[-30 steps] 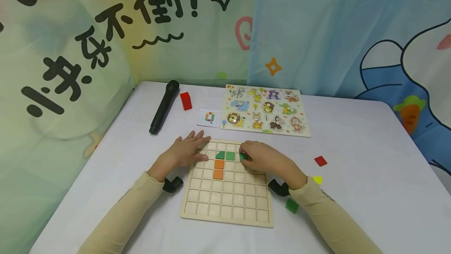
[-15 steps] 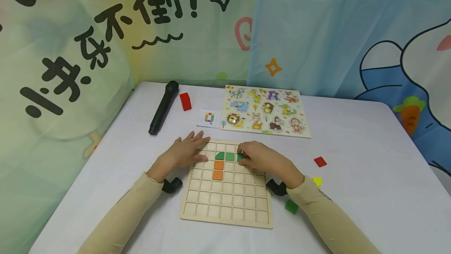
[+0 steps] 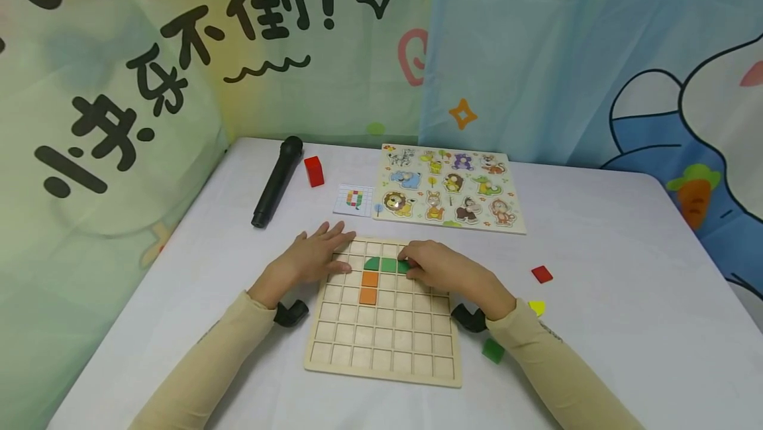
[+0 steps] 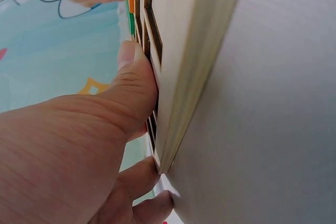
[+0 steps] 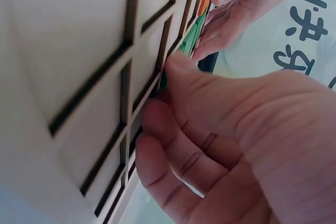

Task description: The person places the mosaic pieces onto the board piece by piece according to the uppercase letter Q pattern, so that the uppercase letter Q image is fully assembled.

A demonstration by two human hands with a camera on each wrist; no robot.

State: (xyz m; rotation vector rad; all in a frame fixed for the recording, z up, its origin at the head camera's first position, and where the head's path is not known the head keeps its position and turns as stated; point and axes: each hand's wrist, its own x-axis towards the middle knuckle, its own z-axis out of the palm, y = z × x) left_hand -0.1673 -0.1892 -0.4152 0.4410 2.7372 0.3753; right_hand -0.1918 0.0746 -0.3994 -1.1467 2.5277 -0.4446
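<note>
Head view: partly hidden green tile (image 3: 403, 268) lies between the right fingers (image 3: 412, 251).

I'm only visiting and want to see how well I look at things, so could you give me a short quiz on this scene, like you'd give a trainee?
1. Multiple choice: what colour is the square tile that the right grip touches?
a) red
b) green
c) yellow

2. True or false: in the head view, the black microphone lies to the left of the red block.

3. Fill in the gap: in the head view, two ____ tiles sit in the wooden board, one below the other, under the rounded green tile.

Key: 1. b; 2. true; 3. orange.
</note>
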